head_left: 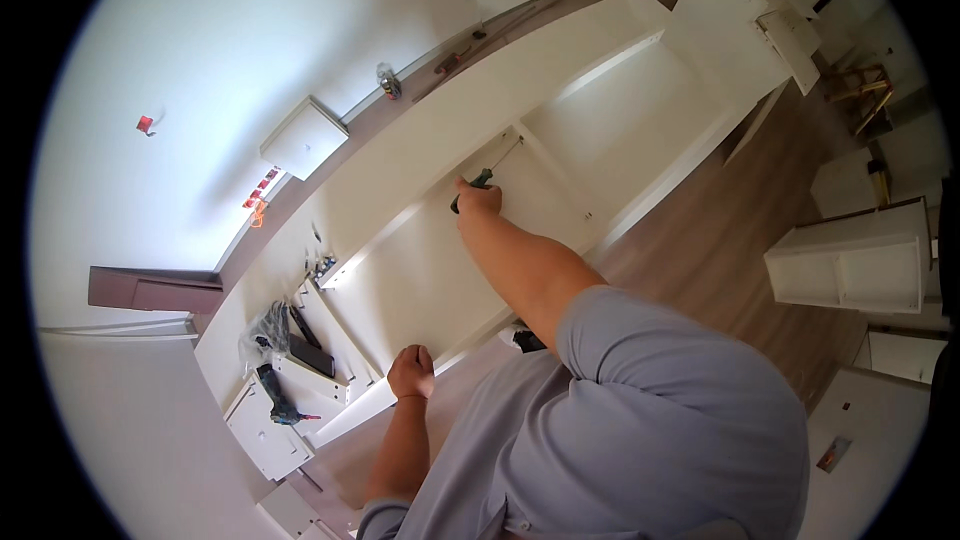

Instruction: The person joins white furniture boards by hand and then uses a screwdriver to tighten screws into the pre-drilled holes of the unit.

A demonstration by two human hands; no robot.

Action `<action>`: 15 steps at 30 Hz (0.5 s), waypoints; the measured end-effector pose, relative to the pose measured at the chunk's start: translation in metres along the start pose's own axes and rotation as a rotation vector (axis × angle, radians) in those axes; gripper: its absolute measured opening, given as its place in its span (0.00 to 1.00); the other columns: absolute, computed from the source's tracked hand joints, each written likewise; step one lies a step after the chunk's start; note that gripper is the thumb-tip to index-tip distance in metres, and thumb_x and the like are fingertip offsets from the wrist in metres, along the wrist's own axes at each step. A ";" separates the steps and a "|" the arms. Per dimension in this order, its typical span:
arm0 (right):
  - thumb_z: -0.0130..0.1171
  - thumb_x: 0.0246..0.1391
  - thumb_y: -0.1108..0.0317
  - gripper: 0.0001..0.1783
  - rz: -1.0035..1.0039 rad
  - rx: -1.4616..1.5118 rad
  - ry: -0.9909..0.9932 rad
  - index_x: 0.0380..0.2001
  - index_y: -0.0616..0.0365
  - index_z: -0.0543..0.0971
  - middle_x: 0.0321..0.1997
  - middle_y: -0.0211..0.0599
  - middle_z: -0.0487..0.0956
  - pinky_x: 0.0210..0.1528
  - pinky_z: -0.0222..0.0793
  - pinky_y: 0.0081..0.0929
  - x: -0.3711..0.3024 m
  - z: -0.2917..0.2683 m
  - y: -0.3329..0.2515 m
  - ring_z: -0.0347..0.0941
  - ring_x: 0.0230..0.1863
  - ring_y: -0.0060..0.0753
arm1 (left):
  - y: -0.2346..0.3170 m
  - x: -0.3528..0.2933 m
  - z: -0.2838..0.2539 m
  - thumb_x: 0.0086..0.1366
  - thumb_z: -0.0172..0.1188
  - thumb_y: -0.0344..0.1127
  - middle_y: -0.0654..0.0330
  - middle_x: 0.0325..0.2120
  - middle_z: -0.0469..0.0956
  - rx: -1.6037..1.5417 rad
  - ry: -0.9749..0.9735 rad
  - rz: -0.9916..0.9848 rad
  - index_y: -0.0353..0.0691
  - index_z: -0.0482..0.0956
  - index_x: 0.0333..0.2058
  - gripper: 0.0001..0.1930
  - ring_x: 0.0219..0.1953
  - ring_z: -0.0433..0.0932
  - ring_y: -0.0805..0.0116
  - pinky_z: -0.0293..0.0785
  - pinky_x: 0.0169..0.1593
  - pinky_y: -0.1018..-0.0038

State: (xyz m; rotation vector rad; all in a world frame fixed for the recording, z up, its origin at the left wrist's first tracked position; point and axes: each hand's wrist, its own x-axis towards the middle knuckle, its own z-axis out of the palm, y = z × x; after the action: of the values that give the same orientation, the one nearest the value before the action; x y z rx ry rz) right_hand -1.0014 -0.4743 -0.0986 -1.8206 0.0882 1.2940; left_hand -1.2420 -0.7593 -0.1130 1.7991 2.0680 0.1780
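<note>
A long white cabinet carcass (440, 250) lies on its back in front of me, with its open side up. My right hand (480, 198) reaches into it, closed around the grip of a dark green and black drill (482, 179). A long thin bit runs from the drill to the corner where a white divider (560, 172) meets the far side panel. My left hand (411, 372) is closed at the near edge of the carcass; its curled fingers hide whether they grip that edge.
At the carcass's left end lie a second cordless tool (275, 398), a dark flat box (312, 355), a clear plastic bag (265, 332) and small hardware (322, 266). A small white box (305, 137) stands by the wall. More white cabinets (850, 265) stand to the right on the wooden floor.
</note>
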 end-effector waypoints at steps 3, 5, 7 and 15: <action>0.68 0.64 0.62 0.23 -0.059 0.287 -0.215 0.55 0.58 0.71 0.52 0.44 0.80 0.54 0.77 0.41 0.023 0.001 0.018 0.79 0.54 0.40 | 0.004 0.001 -0.002 0.71 0.54 0.43 0.54 0.32 0.83 -0.022 0.020 0.012 0.43 0.83 0.32 0.14 0.38 0.82 0.47 0.78 0.43 0.54; 0.70 0.62 0.63 0.21 -0.012 0.545 -0.338 0.51 0.57 0.72 0.48 0.40 0.80 0.46 0.76 0.37 0.040 -0.005 0.025 0.78 0.46 0.38 | 0.005 0.000 -0.002 0.71 0.54 0.43 0.53 0.32 0.83 -0.023 0.017 0.022 0.43 0.82 0.32 0.14 0.38 0.82 0.47 0.78 0.43 0.54; 0.67 0.64 0.61 0.16 0.004 0.692 -0.388 0.47 0.57 0.73 0.45 0.36 0.79 0.40 0.75 0.33 0.052 -0.005 0.032 0.78 0.41 0.34 | 0.006 0.003 -0.005 0.70 0.54 0.43 0.53 0.32 0.83 -0.016 -0.018 0.007 0.43 0.82 0.32 0.14 0.39 0.82 0.47 0.78 0.43 0.54; 0.45 0.71 0.37 0.26 0.150 0.843 -0.496 0.32 0.47 0.68 0.24 0.26 0.68 0.31 0.66 0.36 0.042 0.005 -0.001 0.62 0.22 0.31 | 0.001 0.004 -0.001 0.70 0.52 0.43 0.53 0.33 0.81 0.051 -0.109 -0.095 0.42 0.79 0.32 0.13 0.42 0.80 0.46 0.76 0.44 0.51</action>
State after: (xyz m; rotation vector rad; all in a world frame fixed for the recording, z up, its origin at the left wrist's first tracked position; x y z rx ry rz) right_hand -0.9856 -0.4528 -0.1321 -0.7735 0.4320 1.4747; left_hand -1.2421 -0.7550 -0.1132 1.6958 2.0928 0.0010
